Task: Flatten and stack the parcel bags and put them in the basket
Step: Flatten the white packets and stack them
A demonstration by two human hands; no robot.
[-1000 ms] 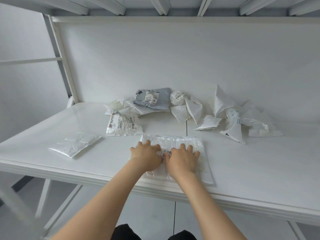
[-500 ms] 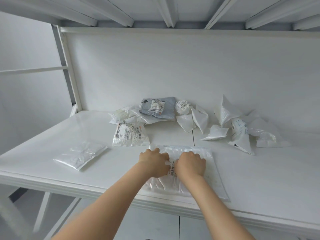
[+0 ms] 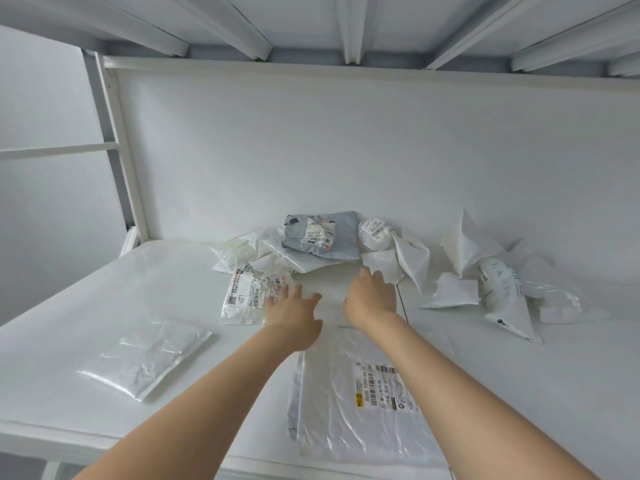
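Through the head view I see a white table (image 3: 519, 393) that fills the lower half of the frame, with a plain white wall behind it. At the lower centre lies a flattened translucent white plastic parcel bag with a barcode label (image 3: 346, 438). It is flat on the table, close to the front edge, and both forearms pass above it. The person's left hand (image 3: 294, 315) is in the middle of the frame, fingers straight and spread, holding nothing. Its fingertips are at the edge of a crumpled clear plastic bag with a printed shipping label (image 3: 244, 296), but I cannot tell if they touch it. The right hand (image 3: 372, 297) is just to the right, fingers stretched forward and also holding nothing, with its tips just beside a crumpled white plastic bag (image 3: 381, 263). Behind them, near the wall, a grey plastic mailer with a white label (image 3: 322, 233) rests on other white bags. At the middle right is a heap of crumpled white plastic bags (image 3: 502, 289). At the lower left a small flat clear plastic bag (image 3: 145, 362) lies alone, well apart from the flattened one.
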